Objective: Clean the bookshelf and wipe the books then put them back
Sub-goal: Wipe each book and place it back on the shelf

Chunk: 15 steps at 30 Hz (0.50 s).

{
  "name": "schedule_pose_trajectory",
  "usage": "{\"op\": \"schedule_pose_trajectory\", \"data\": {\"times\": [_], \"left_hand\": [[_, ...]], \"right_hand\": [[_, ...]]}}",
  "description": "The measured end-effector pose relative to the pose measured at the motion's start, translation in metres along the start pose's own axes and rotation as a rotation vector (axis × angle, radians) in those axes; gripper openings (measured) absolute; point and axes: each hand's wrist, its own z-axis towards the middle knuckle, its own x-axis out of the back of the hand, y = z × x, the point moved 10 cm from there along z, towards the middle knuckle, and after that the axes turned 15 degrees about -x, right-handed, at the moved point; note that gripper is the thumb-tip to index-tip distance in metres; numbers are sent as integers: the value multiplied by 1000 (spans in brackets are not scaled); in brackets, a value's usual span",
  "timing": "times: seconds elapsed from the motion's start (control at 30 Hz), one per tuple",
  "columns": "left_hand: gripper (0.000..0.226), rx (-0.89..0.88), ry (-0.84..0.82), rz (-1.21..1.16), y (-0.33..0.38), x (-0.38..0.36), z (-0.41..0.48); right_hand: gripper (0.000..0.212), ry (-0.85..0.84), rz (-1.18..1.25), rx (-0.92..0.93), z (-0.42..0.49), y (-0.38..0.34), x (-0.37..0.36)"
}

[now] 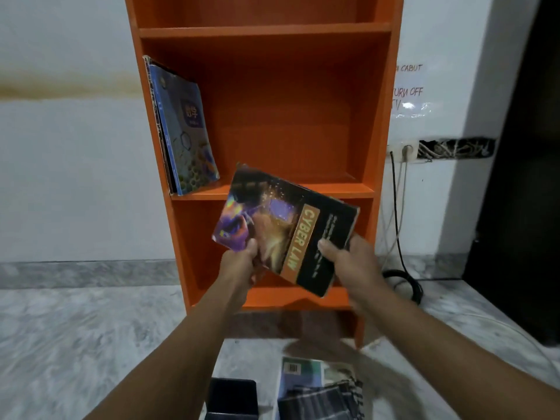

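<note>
fingers [328, 249] of the right hand [354, 265] were curled round the lower right end of a dark glossy paperback titled cyber law [281, 219], thumb flat on the cover, while the left hand [239, 263] pinched the paperback's lower left corner; neither hand was free. the paperback was held in the air in front of the tall orange wooden bookshelf [303, 116], cover toward the camera, overlapping the front edge of the middle shelf board [360, 191]. its long axis ran sideways, sloping from upper left down to lower right. up and to the left of the fingers, a few thin blue-covered books [188, 131] leaned against the left wall of the compartment above that board; to their right the shelf showed only orange board. my reading was that the paperback was on its way back in. the slot beside the leaning books lay above and left of the grip, and the left hand was the nearer one. the paperback would likely need turning until its long axis stood upright before it could slide in beside them. down on the grey marbled floor [75, 344] lay a dark checked cloth [321, 401] partly over a pale-covered book [298, 369], with a dark box-like thing [231, 398] just beside. whether the paperback had been wiped i could not tell.
</note>
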Motion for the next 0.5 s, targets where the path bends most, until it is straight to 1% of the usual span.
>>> {"op": "schedule_pose_trajectory", "data": {"times": [0.03,0.07,0.1,0.13,0.17,0.2,0.23,0.27,0.3,0.33,0.37,0.4,0.43,0.47,0.5], "left_hand": [[55,-27,40,219,1,9,2],[85,-62,131,475,11,24,0],[109,-145,212,674,24,38,1],[123,-281,196,846,39,39,2],[125,-394,58,958,44,29,7],[116,-442,-161,956,38,15,11],[95,-369,-401,874,19,0,8],[67,-234,-599,763,-3,-13,-6],[44,-111,-716,688,-20,-20,-23],[30,-50,-756,645,-28,-25,-35],[23,-38,-756,624,-31,-28,-41],[19,-51,-740,598,-30,-32,-44],[17,-73,-703,563,-27,-33,-42],[15,-85,-660,518,-22,-35,-40],[13,-94,-604,471,-16,-35,-37]], "right_hand": [[17,26,-117,83,-2,-21,4],[18,46,-243,163,-6,-39,7],[17,59,-373,257,-11,-55,7],[16,67,-516,348,-17,-69,4],[14,63,-669,438,-22,-79,-3],[13,35,-820,512,-26,-85,-12],[12,-11,-952,565,-29,-85,-22],[12,-52,-1040,605,-32,-86,-29],[13,-69,-1074,643,-35,-88,-33],[15,-55,-1064,687,-36,-93,-33],[18,1,-1019,731,-37,-100,-29],[23,107,-965,771,-38,-106,-21],[33,245,-912,804,-39,-111,-11],[47,374,-863,820,-41,-114,-1],[64,469,-806,788,-38,-109,12]]}}
